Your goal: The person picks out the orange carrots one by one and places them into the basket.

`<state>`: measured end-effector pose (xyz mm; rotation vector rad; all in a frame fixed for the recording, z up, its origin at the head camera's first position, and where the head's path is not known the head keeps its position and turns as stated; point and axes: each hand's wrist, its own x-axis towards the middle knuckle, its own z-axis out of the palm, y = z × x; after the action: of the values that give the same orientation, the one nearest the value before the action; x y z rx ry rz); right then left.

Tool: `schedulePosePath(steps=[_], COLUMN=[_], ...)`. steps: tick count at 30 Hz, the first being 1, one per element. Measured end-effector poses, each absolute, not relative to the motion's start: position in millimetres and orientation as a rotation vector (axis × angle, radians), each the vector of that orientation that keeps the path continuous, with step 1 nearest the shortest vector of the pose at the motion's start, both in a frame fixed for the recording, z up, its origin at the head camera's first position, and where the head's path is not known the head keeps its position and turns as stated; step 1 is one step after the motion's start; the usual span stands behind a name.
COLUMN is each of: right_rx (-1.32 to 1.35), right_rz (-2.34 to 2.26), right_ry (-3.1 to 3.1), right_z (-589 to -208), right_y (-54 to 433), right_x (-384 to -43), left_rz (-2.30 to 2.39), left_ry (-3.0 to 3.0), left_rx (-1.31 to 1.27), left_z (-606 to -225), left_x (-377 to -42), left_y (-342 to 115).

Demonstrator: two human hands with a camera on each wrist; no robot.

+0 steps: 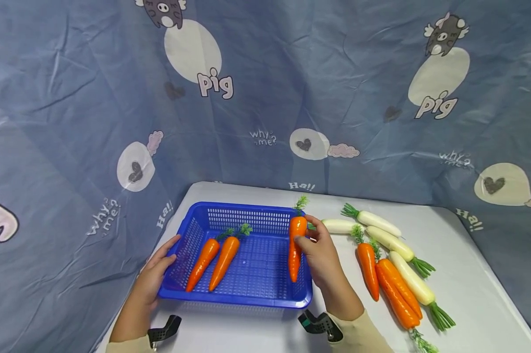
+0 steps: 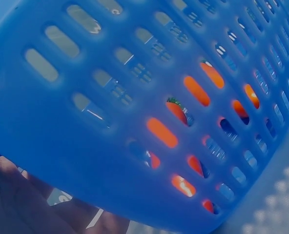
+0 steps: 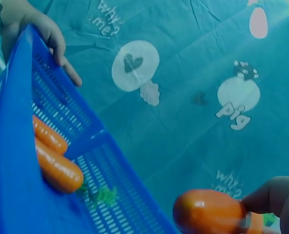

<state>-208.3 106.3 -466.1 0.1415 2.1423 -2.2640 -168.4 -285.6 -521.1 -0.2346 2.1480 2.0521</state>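
Observation:
A blue plastic basket (image 1: 243,297) with slotted walls stands on the white table, two carrots (image 1: 224,264) lying in its left half. My left hand (image 1: 153,277) grips the basket's left rim, fingers over the edge; the left wrist view shows its fingers (image 2: 51,209) partly hidden behind the wall. Over the basket's right end, my right hand (image 1: 320,247) pinches an orange carrot (image 1: 294,264) between thumb and fingers. That carrot hangs tip toward me, its leafy green top at the far rim. In the right wrist view, the thick end of the held carrot (image 3: 205,212) shows beside the fingers.
Right of the basket lie three more carrots (image 1: 368,272) in a loose group. Several white radishes (image 1: 410,277) with green stems are spread around them, one radish (image 1: 339,226) close behind my right hand. A blue printed cloth (image 1: 256,108) hangs behind the table.

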Motion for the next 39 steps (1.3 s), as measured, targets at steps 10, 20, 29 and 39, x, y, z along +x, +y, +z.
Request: schedulePosePath(steps=[10, 20, 29, 39], right_rx=[0.016, 0.007, -0.019, -0.035], right_rz=[-2.277, -2.289, -2.215, -2.162], right_ry=[2.104, 2.080, 2.124, 2.125], right_z=[-448, -445, -445, -442], right_y=[86, 72, 60, 43], right_x=[-213, -221, -229, -231], left_rz=[2.054, 2.045, 2.072, 2.087], left_ry=[2.138, 2.148, 2.125, 2.107], left_rx=[-0.244, -0.240, -0.239, -0.212], left_z=[-522, -522, -522, -523], left_x=[-169, -168, -169, -168], left_y=[-287, -287, -288, -289])
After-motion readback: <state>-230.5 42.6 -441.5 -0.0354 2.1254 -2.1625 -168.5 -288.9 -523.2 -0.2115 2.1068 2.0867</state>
